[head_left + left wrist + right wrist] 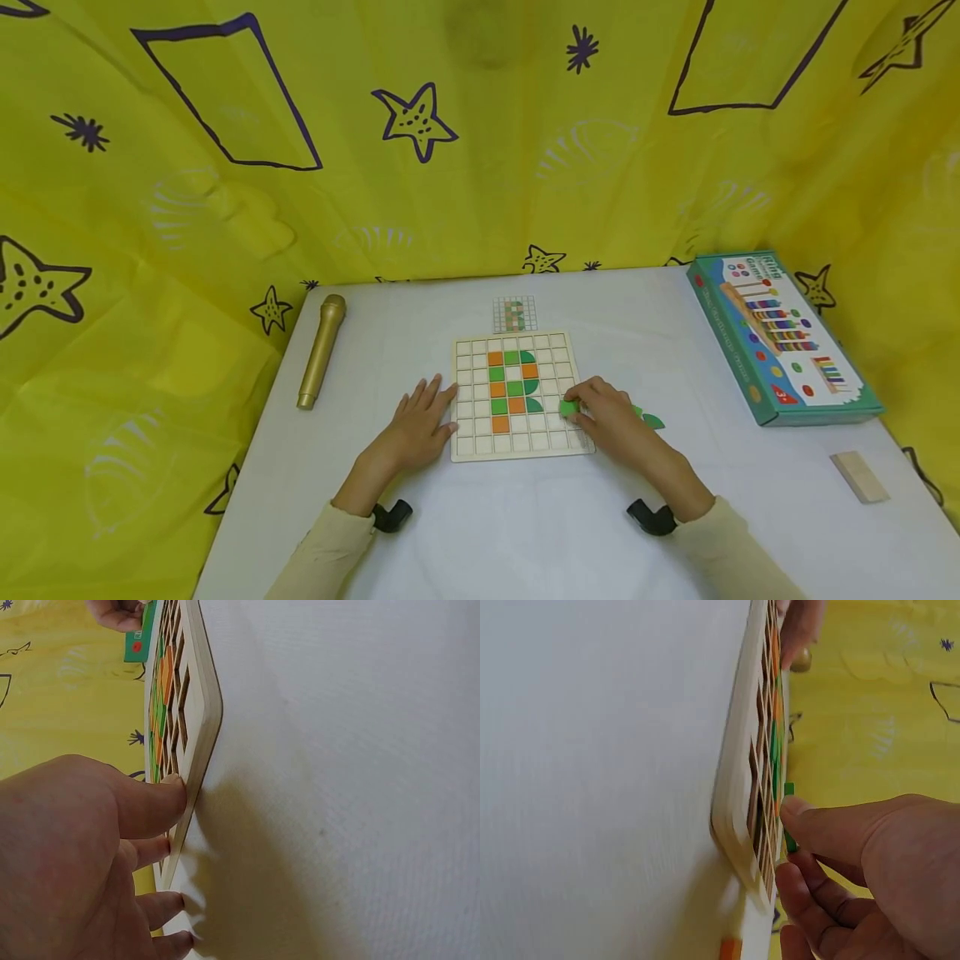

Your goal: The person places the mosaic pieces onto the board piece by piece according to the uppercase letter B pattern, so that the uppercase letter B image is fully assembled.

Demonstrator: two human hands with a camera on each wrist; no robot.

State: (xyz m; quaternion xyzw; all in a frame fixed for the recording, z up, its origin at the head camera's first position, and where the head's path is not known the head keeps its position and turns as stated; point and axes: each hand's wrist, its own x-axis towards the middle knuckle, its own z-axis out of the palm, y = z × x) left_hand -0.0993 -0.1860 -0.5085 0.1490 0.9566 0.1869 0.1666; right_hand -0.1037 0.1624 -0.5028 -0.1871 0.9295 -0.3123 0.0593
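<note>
A wooden grid board (468,446) lies on the table, with orange and green square tiles and green curved tiles set in several of its cells. My right hand (611,414) pinches a green tile (569,408) between thumb and fingers, over the board's right side. In the right wrist view that tile (790,834) stands on edge, close above the grid. My left hand (420,427) has its fingers spread and touches the board's left edge; in the left wrist view the thumb (154,806) rests on the rim. Loose green pieces (652,421) lie beside the right hand, partly hidden by it.
Behind the board lies a small pattern card (514,314). A gold microphone (322,352) is on the left of the white table (510,533). To the right are a teal game box (783,337) and a wooden block (859,477). An orange piece (730,949) lies near the board's corner.
</note>
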